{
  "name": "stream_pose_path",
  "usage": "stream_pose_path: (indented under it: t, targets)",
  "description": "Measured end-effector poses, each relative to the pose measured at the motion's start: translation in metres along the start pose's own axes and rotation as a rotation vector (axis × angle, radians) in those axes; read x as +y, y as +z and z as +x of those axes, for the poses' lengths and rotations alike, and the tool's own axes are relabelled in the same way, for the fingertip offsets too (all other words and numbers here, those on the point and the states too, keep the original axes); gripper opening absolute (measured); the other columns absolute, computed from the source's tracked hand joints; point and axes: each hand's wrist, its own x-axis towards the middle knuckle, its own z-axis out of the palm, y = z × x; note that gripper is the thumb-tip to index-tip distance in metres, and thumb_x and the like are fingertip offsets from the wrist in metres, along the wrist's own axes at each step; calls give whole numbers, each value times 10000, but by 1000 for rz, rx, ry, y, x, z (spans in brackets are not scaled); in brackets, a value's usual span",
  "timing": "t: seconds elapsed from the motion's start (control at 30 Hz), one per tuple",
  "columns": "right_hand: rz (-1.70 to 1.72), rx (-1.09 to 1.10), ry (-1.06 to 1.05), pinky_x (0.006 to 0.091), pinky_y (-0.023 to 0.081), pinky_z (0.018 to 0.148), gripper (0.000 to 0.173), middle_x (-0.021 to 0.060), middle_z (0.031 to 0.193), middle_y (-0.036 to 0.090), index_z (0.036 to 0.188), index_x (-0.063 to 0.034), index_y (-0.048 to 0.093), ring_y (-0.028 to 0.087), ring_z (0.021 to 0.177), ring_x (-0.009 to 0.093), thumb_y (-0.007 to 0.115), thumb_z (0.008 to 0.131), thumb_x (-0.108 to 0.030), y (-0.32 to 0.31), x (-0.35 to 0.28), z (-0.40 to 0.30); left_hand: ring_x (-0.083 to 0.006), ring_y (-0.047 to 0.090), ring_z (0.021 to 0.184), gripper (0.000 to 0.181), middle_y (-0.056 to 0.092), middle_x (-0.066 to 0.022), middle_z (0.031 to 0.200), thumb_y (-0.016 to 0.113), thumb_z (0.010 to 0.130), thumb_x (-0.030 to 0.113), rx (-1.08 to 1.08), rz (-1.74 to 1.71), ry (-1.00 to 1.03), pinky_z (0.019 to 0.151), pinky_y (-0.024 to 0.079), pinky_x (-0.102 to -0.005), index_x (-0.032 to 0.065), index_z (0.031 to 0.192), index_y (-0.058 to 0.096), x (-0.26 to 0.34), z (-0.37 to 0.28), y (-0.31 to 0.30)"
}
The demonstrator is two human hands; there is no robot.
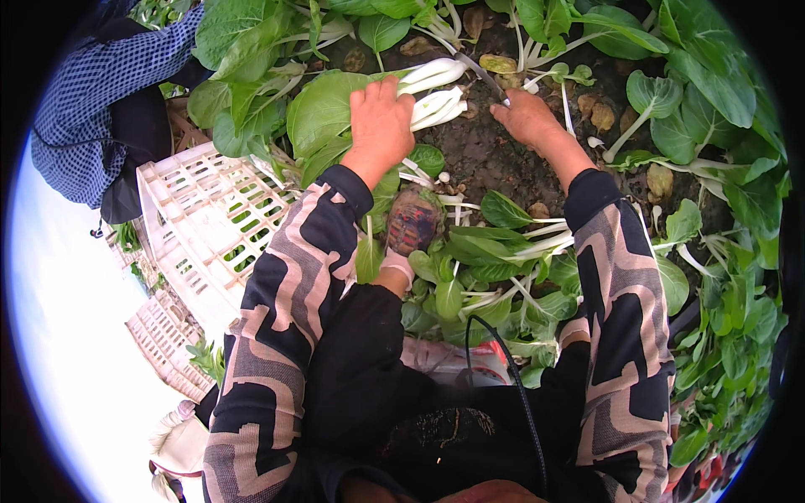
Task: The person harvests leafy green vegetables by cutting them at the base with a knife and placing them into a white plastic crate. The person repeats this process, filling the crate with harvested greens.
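My left hand (pixel 380 119) grips a bunch of leafy greens that look like bok choy (pixel 439 110), their white stem ends pointing right and the broad leaves spreading left. In my right hand (pixel 531 119) is a knife (pixel 482 75); the fingers hide its handle. Its thin blade slants up and left toward the stem base of a plant (pixel 440 38) at the top; whether it touches that plant is hard to tell. Dark soil (pixel 468 157) lies between and below the hands. Loose greens (pixel 522 245) rest on the ground below my right hand.
A white slatted plastic crate (pixel 214 207) stands left of my left arm, with another crate (pixel 166 339) beyond. A co-worker's checked sleeve (pixel 119 82) is at upper left. My soiled shoe (pixel 412 223) is below my left hand. Growing greens (pixel 710 94) stand at right.
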Motion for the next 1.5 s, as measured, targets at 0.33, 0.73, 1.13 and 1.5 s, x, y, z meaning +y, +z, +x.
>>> stream_pose_path:
  t: [0.33, 0.73, 1.13, 1.5]
  targets:
    - [-126, -101, 65, 457, 488, 775, 326, 221, 976, 625, 1063, 24, 561, 612, 883, 383, 515, 834, -204, -6, -15, -9, -276, 467, 1028, 243, 512, -111, 1172, 636, 604, 82, 42, -59, -1, 820, 336, -395, 85, 847, 640, 1, -13, 9]
    - [975, -14, -49, 216, 425, 454, 494, -14, 847, 531, 1113, -94, 500, 505, 625, 69, 647, 803, -449, -10, 27, -77, -227, 476, 1045, 183, 521, -55, 1151, 592, 653, 100, 309, -124, 251, 843, 306, -365, 124, 833, 611, 26, -51, -32]
    - [1270, -355, -45, 216, 382, 423, 632, 40, 855, 590, 1226, -79, 445, 551, 594, 94, 772, 697, -193, 9, 36, -127, -300, 420, 1226, 306, 469, -129, 1271, 634, 588, 49, 68, -386, 459, 973, 284, -423, 85, 883, 562, 56, -82, -76]
    - [1250, -335, -41, 222, 382, 431, 637, 17, 816, 564, 1207, -65, 436, 505, 566, 78, 773, 679, -176, 25, 13, -123, -282, 392, 1252, 738, 439, -102, 1314, 698, 558, 47, -23, -433, 526, 983, 294, -414, 142, 1253, 469, 36, -37, -45]
